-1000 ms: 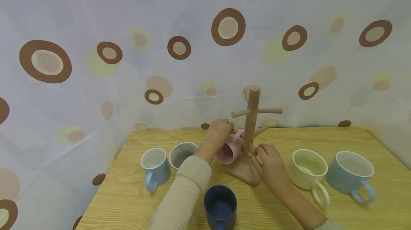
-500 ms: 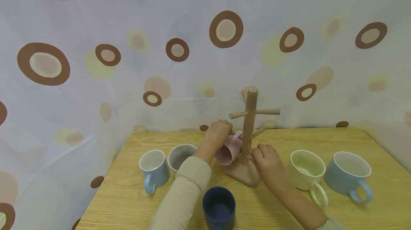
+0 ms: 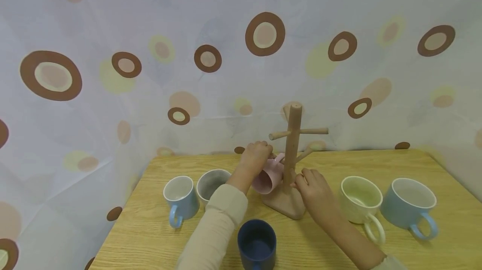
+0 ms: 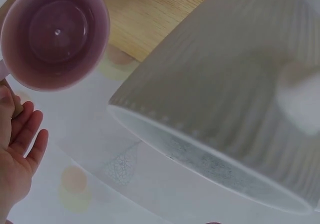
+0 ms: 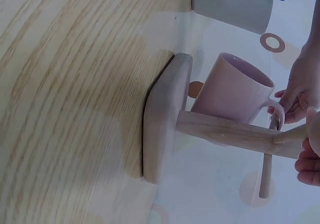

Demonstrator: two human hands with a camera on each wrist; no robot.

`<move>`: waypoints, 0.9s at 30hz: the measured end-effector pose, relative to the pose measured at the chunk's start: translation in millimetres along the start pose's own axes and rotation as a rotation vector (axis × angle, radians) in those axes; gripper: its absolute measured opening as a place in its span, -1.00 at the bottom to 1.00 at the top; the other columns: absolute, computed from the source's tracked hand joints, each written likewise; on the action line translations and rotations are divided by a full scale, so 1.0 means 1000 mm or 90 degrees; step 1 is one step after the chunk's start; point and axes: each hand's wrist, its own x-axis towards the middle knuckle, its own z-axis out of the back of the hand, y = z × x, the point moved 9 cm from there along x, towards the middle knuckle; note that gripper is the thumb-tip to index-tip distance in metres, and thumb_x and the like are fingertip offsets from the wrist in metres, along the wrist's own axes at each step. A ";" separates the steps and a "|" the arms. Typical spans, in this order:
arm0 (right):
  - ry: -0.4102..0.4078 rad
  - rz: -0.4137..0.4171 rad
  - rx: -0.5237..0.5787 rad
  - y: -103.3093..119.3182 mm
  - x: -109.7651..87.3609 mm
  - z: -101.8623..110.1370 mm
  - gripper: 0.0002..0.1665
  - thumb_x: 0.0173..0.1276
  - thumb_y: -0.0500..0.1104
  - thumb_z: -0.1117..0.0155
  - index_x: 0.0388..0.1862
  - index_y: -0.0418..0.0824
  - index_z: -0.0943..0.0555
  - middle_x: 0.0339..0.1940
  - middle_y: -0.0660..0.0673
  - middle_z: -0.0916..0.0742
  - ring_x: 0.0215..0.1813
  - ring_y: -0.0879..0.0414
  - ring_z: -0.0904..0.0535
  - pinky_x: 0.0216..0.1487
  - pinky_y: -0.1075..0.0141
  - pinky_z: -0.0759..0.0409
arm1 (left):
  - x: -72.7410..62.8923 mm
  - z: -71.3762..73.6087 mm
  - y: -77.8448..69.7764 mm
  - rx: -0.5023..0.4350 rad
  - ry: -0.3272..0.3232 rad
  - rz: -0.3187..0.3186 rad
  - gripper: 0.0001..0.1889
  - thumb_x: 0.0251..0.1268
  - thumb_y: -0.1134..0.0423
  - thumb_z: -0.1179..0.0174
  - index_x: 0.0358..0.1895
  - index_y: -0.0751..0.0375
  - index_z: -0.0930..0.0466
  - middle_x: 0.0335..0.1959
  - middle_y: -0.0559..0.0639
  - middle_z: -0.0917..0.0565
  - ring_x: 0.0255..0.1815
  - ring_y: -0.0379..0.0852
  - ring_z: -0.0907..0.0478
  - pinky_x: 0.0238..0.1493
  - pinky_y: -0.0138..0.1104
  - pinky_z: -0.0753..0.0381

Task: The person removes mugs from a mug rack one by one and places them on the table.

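Note:
A wooden mug tree [image 3: 293,148] stands upright on the table, with pegs at two heights. From its lower left peg hangs a pink mug [image 3: 268,176] by its handle, tilted with its mouth toward the front left. My left hand [image 3: 257,157] pinches the end of that peg, beside the mug handle; in the left wrist view, the other fingers of this left hand [image 4: 22,149] are loosely extended. Low on the post's front side, my right hand [image 3: 314,190] pinches another lower peg [image 5: 292,134], whose tip is hidden by the fingers.
A dark blue mug [image 3: 257,245] stands at the front. Left are a light blue mug [image 3: 182,199] and a whitish ribbed mug [image 3: 211,184], partly behind my sleeve. Right are a pale green mug [image 3: 359,199] and a wide light blue mug [image 3: 406,203]. A patterned curtain [image 3: 226,94] hangs behind.
My right fingertips have drawn slightly closer together on the peg since the earliest frame. The left hand, pink mug and tree keep their places; the head view has shifted slightly.

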 end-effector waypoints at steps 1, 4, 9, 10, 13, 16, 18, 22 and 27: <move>-0.003 -0.004 0.000 -0.003 -0.001 0.001 -0.46 0.49 -0.04 0.31 -0.50 -0.39 -0.40 -0.50 -0.20 -0.49 -0.50 -0.03 -0.40 -0.48 0.20 -0.46 | 0.000 0.000 0.000 0.001 -0.002 -0.002 -0.80 0.17 0.10 -0.15 -0.15 0.00 -0.59 -0.24 -0.16 -0.62 -0.19 -0.21 -0.58 -0.17 -0.42 -0.55; -0.009 -0.016 -0.004 -0.014 -0.003 0.003 -0.47 0.48 -0.05 0.31 -0.50 -0.40 -0.39 -0.51 -0.22 -0.50 -0.53 -0.03 -0.39 -0.53 0.20 -0.45 | 0.000 0.001 -0.002 -0.002 -0.011 -0.008 -0.78 0.17 0.07 -0.13 -0.17 0.02 -0.60 -0.24 -0.15 -0.63 -0.20 -0.20 -0.58 -0.18 -0.42 -0.55; 0.008 -0.025 0.007 -0.026 -0.007 0.002 -0.45 0.47 0.00 0.31 -0.49 -0.39 -0.39 -0.51 -0.23 -0.51 -0.54 -0.04 -0.40 -0.55 0.20 -0.44 | -0.003 0.004 -0.005 0.012 -0.041 -0.013 -0.76 0.21 0.01 -0.09 -0.19 0.03 -0.61 -0.25 -0.15 -0.64 -0.21 -0.20 -0.58 -0.20 -0.41 -0.55; 0.010 -0.027 0.010 -0.027 -0.008 0.002 -0.45 0.47 0.00 0.31 -0.50 -0.40 -0.39 -0.52 -0.23 -0.50 -0.54 -0.04 -0.40 -0.55 0.20 -0.44 | -0.004 0.004 -0.005 0.018 -0.043 -0.014 -0.74 0.21 0.00 -0.07 -0.19 0.03 -0.61 -0.25 -0.15 -0.63 -0.21 -0.21 -0.58 -0.19 -0.41 -0.55; 0.014 -0.038 0.023 -0.032 -0.009 0.001 -0.47 0.46 -0.01 0.29 -0.51 -0.40 -0.39 -0.54 -0.22 -0.48 -0.53 -0.03 -0.39 -0.54 0.21 -0.43 | -0.007 0.006 -0.008 0.042 -0.053 -0.021 -0.72 0.23 -0.02 -0.05 -0.18 0.04 -0.61 -0.25 -0.15 -0.63 -0.19 -0.20 -0.57 -0.18 -0.40 -0.55; 0.022 -0.045 0.029 -0.036 -0.010 0.001 -0.48 0.44 -0.03 0.28 -0.50 -0.41 -0.39 -0.54 -0.22 -0.48 -0.52 -0.03 -0.39 -0.53 0.21 -0.44 | -0.011 0.007 -0.009 0.064 -0.052 -0.026 -0.71 0.23 -0.03 -0.03 -0.16 0.03 -0.59 -0.24 -0.15 -0.61 -0.18 -0.21 -0.55 -0.17 -0.40 -0.53; 0.028 -0.050 0.034 -0.039 -0.010 0.000 -0.47 0.44 -0.02 0.29 -0.49 -0.41 -0.41 -0.54 -0.22 -0.48 -0.52 -0.03 -0.39 -0.52 0.20 -0.44 | -0.014 0.009 -0.010 0.079 -0.057 -0.027 -0.71 0.23 -0.04 -0.04 -0.17 0.02 -0.59 -0.25 -0.16 -0.59 -0.19 -0.22 -0.54 -0.18 -0.40 -0.52; 0.037 -0.053 0.045 -0.046 -0.011 -0.003 -0.45 0.45 -0.01 0.30 -0.48 -0.41 -0.43 -0.53 -0.22 -0.49 -0.51 -0.03 -0.39 -0.50 0.22 -0.44 | -0.020 0.010 -0.012 0.107 -0.047 -0.026 -0.72 0.25 -0.05 -0.03 -0.13 -0.03 -0.59 -0.25 -0.20 -0.57 -0.18 -0.24 -0.51 -0.18 -0.41 -0.50; 0.045 -0.050 0.053 -0.053 -0.012 -0.007 -0.45 0.45 -0.01 0.31 -0.47 -0.40 -0.44 -0.53 -0.21 -0.50 -0.51 0.00 -0.37 -0.50 0.24 -0.42 | -0.026 0.012 -0.015 0.127 -0.067 -0.019 -0.80 0.25 0.05 -0.11 -0.11 -0.08 -0.59 -0.25 -0.22 -0.58 -0.16 -0.26 -0.51 -0.19 -0.40 -0.49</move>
